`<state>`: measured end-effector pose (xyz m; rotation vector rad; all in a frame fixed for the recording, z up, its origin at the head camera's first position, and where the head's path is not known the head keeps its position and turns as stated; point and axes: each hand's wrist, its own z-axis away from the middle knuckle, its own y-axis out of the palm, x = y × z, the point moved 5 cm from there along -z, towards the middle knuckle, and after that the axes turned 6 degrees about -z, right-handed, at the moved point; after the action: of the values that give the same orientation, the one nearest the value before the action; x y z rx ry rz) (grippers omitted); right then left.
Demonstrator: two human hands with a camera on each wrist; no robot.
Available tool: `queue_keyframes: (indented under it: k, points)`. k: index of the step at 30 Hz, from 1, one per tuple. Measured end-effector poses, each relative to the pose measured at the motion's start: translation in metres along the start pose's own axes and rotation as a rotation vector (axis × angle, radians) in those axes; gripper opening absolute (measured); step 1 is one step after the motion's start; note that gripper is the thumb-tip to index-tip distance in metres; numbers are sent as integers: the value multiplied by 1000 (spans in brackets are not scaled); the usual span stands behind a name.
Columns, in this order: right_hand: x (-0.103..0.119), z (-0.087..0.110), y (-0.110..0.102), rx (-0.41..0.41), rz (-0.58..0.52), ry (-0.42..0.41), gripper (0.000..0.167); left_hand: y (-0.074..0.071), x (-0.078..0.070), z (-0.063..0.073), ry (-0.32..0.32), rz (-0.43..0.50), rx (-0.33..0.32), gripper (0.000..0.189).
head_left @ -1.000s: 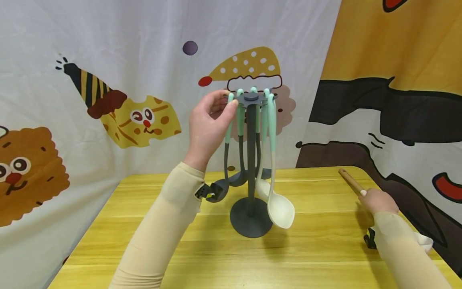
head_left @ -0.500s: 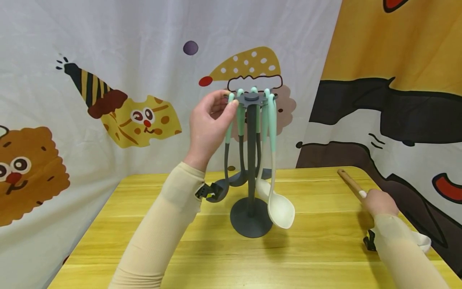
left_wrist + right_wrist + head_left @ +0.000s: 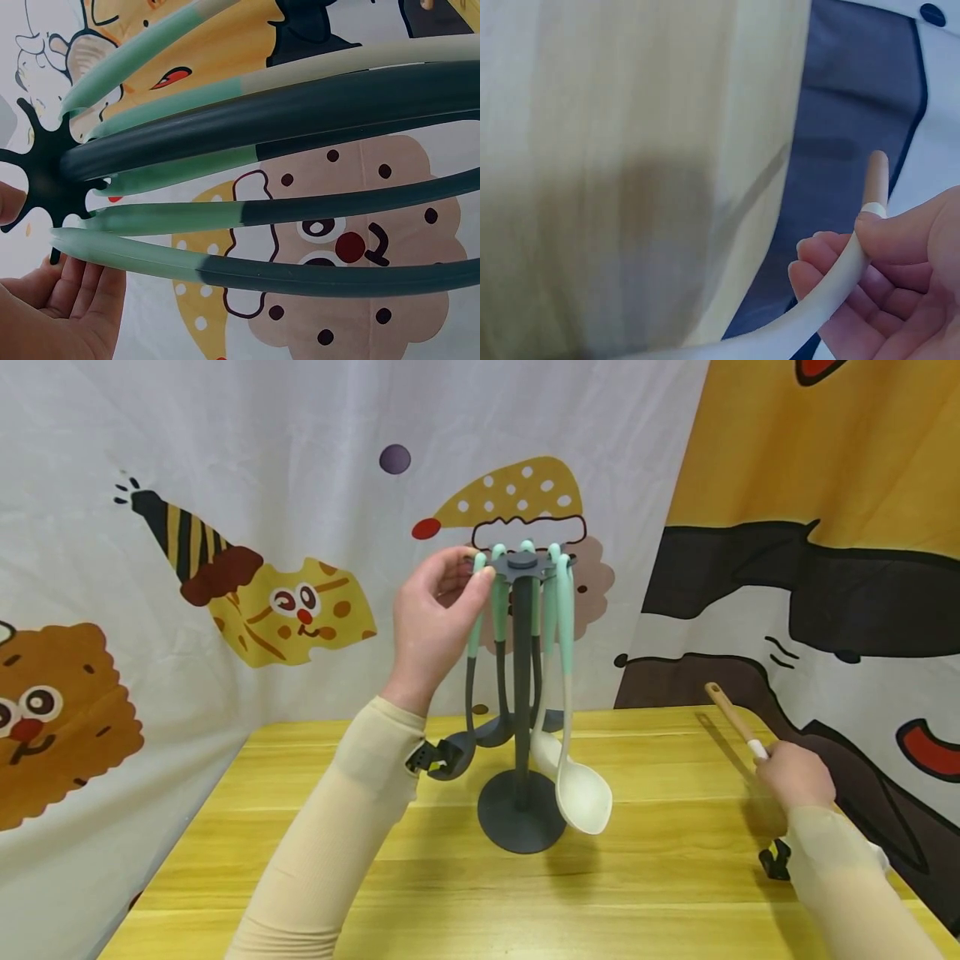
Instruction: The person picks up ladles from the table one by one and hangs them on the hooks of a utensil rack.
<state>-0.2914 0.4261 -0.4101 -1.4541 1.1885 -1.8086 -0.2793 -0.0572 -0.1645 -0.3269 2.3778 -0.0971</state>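
A dark grey utensil stand [image 3: 522, 693] rises upright from its round base on the table. My left hand [image 3: 435, 618] pinches an outer arm of its star-shaped top [image 3: 49, 172] between thumb and fingers. Several mint-handled utensils hang there: a dark grey ladle [image 3: 457, 756] on the left, a white spoon [image 3: 583, 797] in front on the right. Over the table's right side, my right hand [image 3: 798, 777] grips a white utensil with a wooden handle [image 3: 731, 714]. Its curved white shaft [image 3: 832, 285] passes between thumb and fingers; the sleeve mostly hides its head.
The wooden table [image 3: 420, 877] has its right edge close beside the right arm. Behind it hangs a printed cloth [image 3: 300, 460] with cartoon figures. A small black camera [image 3: 435, 758] is strapped to the left wrist.
My right hand has lifted the wooden-handled utensil off the table, its handle end rising and its shadow now apart. The left hand and stand have stayed in place.
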Motion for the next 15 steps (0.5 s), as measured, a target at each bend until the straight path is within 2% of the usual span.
queue_keyframes:
  k: [9, 15]
  points:
    - [22, 12, -8, -138, -48, -102, 36, 0, -1, 0, -2, -5, 0, 26]
    - [26, 17, -9, -183, -86, -123, 34, 1, -1, 0, -5, -11, 1, 26]
